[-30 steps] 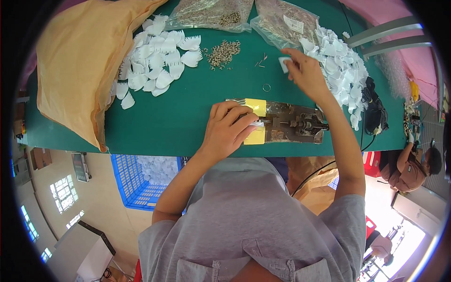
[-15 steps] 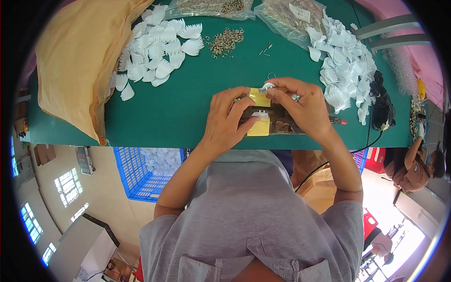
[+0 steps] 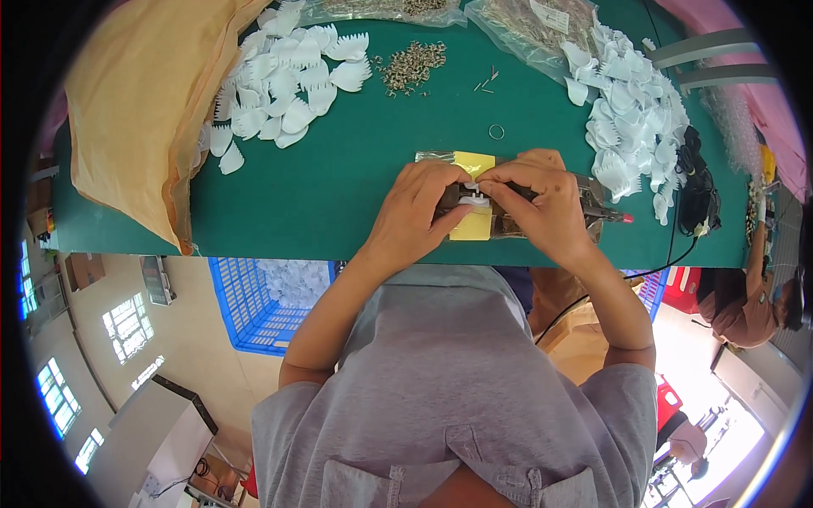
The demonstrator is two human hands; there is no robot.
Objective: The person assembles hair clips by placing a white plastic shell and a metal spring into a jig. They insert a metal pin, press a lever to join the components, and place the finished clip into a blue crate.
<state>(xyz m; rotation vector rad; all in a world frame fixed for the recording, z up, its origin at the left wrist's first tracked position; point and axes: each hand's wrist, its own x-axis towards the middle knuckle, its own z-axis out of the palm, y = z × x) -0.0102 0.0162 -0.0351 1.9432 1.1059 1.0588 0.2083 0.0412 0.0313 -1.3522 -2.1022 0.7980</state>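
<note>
A brown, tape-wrapped fixture [image 3: 510,225] with a yellow-taped strip [image 3: 471,227] lies at the table's near edge. One white claw-clip half [image 3: 474,201] rests in its middle. Just beyond it, a second white clip half [image 3: 472,185] shows between my fingertips, mostly covered. My right hand [image 3: 542,199] pinches this second piece down against the fixture. My left hand [image 3: 415,207] is closed round the fixture's left part, index fingertip by the second piece and thumb beside the first. Right of the fixture, partly under my right hand, a slim red-tipped tool [image 3: 625,218] sticks out.
White toothed clip halves are heaped at left [image 3: 292,85] and right [image 3: 631,127]. Small metal springs [image 3: 412,68], thin pins [image 3: 486,81] and a metal ring [image 3: 496,132] lie beyond the fixture. A tan sack [image 3: 140,127] stands left; black cable [image 3: 696,182] lies right.
My right hand has brought the second clip half nearer and down onto the fixture between both hands' fingertips. The metal ring beyond now shows fully.
</note>
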